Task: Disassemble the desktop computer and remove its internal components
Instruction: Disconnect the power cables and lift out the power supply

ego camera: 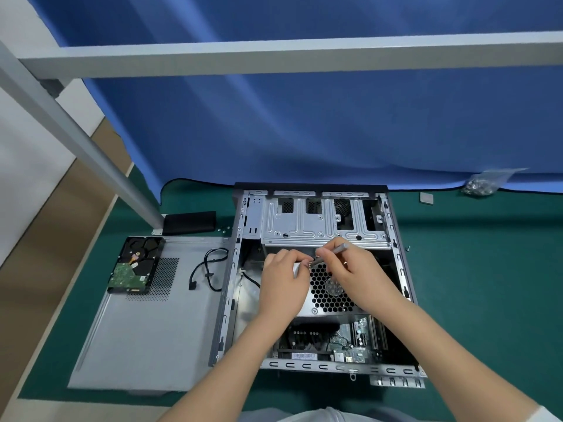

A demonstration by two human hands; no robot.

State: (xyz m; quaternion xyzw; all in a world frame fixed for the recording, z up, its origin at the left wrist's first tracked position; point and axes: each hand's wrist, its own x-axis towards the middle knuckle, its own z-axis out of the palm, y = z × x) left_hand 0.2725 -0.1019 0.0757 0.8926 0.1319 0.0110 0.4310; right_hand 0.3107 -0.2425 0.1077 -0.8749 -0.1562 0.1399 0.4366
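The open desktop case lies flat on the green mat. Inside it sits the power supply with a honeycomb grille, and below that the motherboard. My right hand grips a grey screwdriver, its tip down at the power supply's upper left corner. My left hand rests on the power supply's left side, fingers curled beside the screwdriver tip, pinching something small there that I cannot make out. A removed hard drive lies circuit side up on the detached side panel.
A black SATA cable lies on the side panel. A black block sits behind it beside a grey frame leg. A bag of screws and a small grey square lie far right. Blue cloth hangs behind.
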